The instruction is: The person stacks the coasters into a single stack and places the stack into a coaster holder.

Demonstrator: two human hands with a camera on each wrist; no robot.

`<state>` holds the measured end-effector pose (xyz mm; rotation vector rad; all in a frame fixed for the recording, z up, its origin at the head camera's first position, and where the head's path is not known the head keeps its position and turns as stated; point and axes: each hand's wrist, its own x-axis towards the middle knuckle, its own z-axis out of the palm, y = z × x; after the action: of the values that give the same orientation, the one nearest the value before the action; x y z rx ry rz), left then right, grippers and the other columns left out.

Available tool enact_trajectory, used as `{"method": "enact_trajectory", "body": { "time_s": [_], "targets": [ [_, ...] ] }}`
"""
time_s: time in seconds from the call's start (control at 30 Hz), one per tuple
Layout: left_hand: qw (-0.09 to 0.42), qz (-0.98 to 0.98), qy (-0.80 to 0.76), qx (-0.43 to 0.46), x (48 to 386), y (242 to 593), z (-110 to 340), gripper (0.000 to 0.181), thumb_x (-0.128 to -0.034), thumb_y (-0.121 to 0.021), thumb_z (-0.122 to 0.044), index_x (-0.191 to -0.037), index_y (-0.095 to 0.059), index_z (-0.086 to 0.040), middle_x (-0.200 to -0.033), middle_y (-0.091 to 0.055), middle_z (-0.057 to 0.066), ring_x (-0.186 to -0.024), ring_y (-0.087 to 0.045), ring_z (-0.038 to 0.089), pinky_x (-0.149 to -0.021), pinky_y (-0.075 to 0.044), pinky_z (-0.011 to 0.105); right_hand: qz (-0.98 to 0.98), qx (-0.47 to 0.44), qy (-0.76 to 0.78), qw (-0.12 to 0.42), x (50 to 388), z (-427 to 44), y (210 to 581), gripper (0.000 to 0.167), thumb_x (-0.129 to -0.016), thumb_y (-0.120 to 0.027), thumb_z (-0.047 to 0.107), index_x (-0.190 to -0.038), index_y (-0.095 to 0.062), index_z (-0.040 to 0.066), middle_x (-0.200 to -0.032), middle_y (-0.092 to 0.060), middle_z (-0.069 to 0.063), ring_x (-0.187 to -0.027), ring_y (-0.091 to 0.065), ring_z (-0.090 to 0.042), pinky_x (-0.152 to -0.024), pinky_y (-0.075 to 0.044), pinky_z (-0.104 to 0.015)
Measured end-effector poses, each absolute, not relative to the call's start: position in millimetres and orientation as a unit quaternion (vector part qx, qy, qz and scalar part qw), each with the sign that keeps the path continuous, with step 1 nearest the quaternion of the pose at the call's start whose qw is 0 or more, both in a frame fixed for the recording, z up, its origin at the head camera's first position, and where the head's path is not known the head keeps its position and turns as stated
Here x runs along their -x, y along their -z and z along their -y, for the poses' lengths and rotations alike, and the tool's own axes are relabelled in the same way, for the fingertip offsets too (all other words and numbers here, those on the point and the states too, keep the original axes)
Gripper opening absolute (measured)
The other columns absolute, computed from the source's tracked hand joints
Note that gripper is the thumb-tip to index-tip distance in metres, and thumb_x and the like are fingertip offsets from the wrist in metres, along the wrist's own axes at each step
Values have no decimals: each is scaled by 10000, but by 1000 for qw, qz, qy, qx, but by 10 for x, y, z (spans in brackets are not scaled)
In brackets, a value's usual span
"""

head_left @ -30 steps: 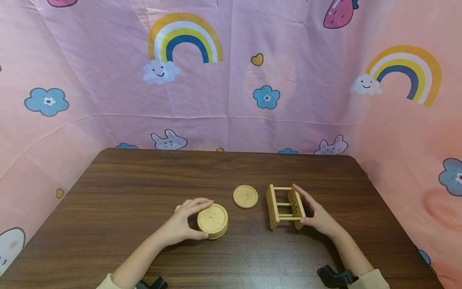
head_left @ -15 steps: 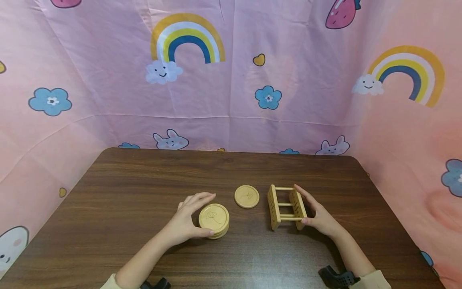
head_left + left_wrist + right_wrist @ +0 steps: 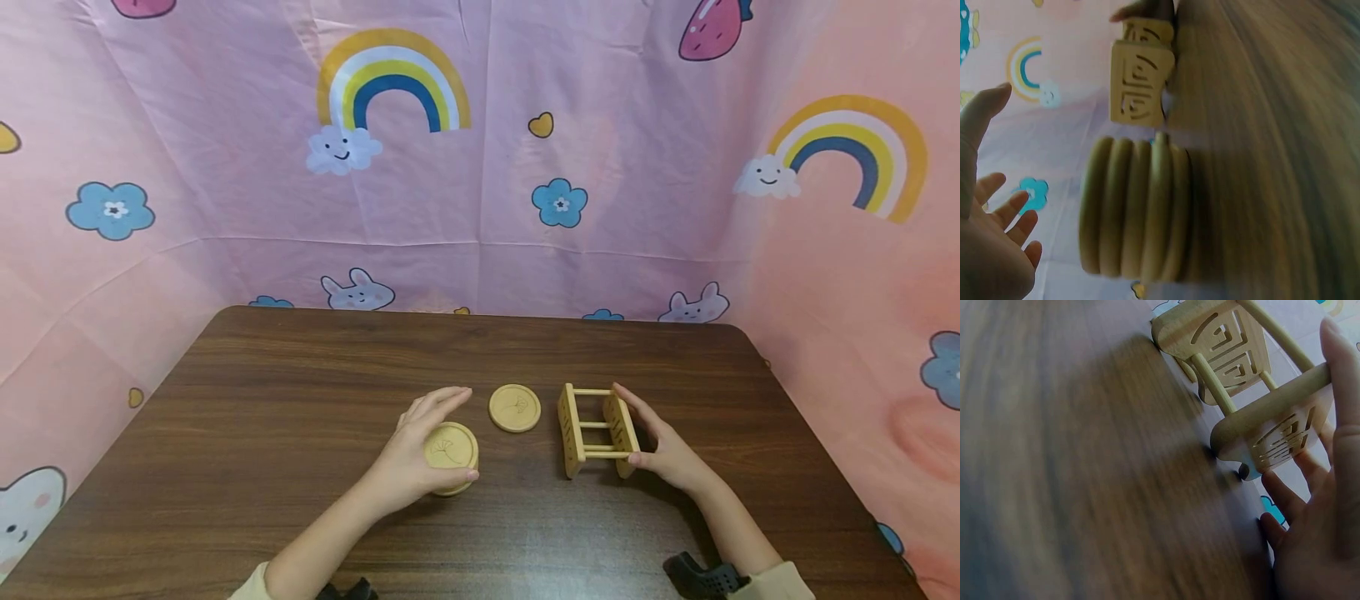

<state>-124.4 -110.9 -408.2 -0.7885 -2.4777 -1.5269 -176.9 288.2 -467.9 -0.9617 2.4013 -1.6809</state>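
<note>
A stack of several round, pale wooden coasters (image 3: 448, 447) stands on the table, its top one carved with a leaf. My left hand (image 3: 408, 457) hovers over the stack's left side, fingers and thumb spread; the left wrist view has a gap between this hand (image 3: 994, 256) and the stack (image 3: 1134, 209). One more coaster (image 3: 514, 408) lies flat behind and right of the stack. Further right stands a wooden rack (image 3: 570, 433) with two cut-out side panels joined by rods. My right hand (image 3: 672, 460) holds its right panel between thumb and fingers, also visible in the right wrist view.
The brown wood-grain table (image 3: 300, 367) reaches back to a pink and purple cloth (image 3: 247, 183) printed with rainbows, flowers and rabbits, which hangs behind it and along both sides. A black band (image 3: 701, 577) is on the right wrist.
My left hand has come off the stack's edge and shifted right and slightly back, covering more of the stack. The right hand still holds the rack in place.
</note>
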Motion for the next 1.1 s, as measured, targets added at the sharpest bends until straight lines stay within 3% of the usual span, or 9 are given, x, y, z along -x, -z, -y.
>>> {"method": "enact_trajectory", "body": {
  "time_s": [0.13,0.33,0.57,0.7,0.87,1.1],
  "targets": [
    [58,816,514,257,1209,4009,983,928,-663,-890,-235,-1450,-406,-315,-1468,-346,-123,-1345,-272,160,-1033,-198,605,-778,315,543,25,1772,-2890,4695,887,-852,-698,412,-1537,-207,134,-1550,-211,-170,-1367,-267,-167,-949,-102,-746],
    [54,810,523,259,1191,3936,761,941,-689,-873,-206,-1468,-364,-344,-1486,-317,-114,-1366,-244,167,-1032,-250,584,-780,308,544,27,1762,-2896,4699,885,-852,-697,420,-1539,-207,152,-1554,-212,-144,-1367,-259,-182,-942,-103,-753],
    [61,794,545,262,1165,3915,513,933,-717,-846,-148,-1490,-337,-264,-1504,-263,-123,-1386,-204,161,-1047,-256,542,-782,306,541,29,1759,-2890,4694,884,-857,-685,446,-1539,-206,151,-1557,-207,-136,-1373,-246,-179,-942,-106,-756],
    [71,792,559,237,1149,3916,362,906,-732,-825,-125,-1489,-339,-231,-1512,-253,-124,-1390,-210,150,-1052,-268,515,-783,305,541,30,1760,-2885,4685,879,-858,-683,444,-1540,-207,159,-1560,-206,-121,-1372,-241,-232,-940,-108,-759],
    [80,796,568,193,1142,3944,178,877,-745,-793,-103,-1489,-337,-193,-1525,-228,-119,-1395,-196,164,-1060,-256,502,-783,300,544,33,1762,-2882,4680,878,-850,-695,434,-1539,-214,178,-1561,-206,-111,-1375,-238,-202,-948,-102,-752],
    [86,799,576,151,1177,4039,-5,921,-756,-776,-97,-1516,-263,-180,-1543,-178,-77,-1402,-169,203,-1062,-237,530,-785,300,541,33,1758,-2878,4671,887,-853,-685,460,-1541,-206,170,-1553,-212,-133,-1352,-220,-400,-936,-119,-758]
  ]
}}
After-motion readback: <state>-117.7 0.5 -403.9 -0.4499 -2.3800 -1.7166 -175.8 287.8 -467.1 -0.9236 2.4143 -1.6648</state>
